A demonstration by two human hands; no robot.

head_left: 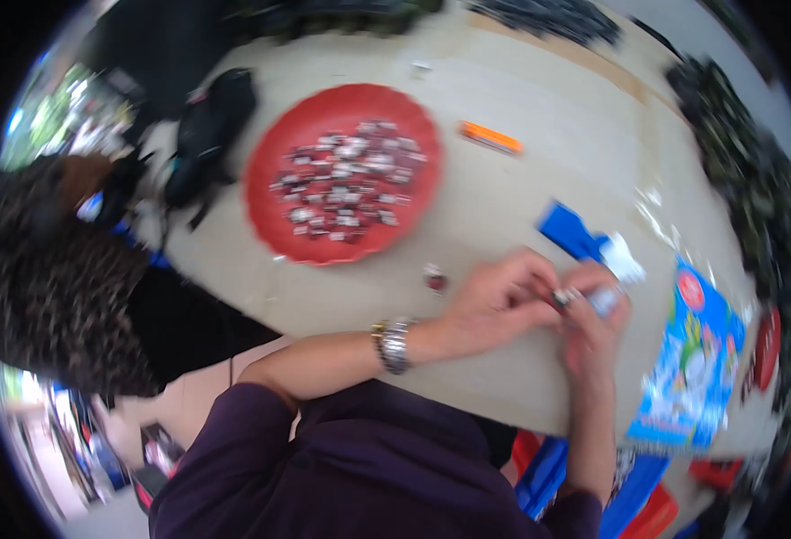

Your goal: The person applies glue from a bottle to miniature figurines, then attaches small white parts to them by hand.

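My left hand [500,292], with a metal-band watch on its wrist, pinches a small silver-and-dark piece [563,297] at the table's near side. My right hand [596,323] meets it there, its fingers closed on the same piece. Something pale bluish-white [604,301] shows among the right fingers; its kind is blurred. To the left of my hands, a small dark red and silver piece [434,279] lies on the table. A round red plate [274,148] with a scalloped rim holds many similar small red and silver pieces.
Beyond my hands lie a blue strip [571,232] and a white scrap [623,259]. An orange bar-shaped object [492,137] is farther back. A blue printed plastic bag [694,359] lies at right. Dark fabric-like heaps [728,153] line the right edge; a black bag [219,130] sits left.
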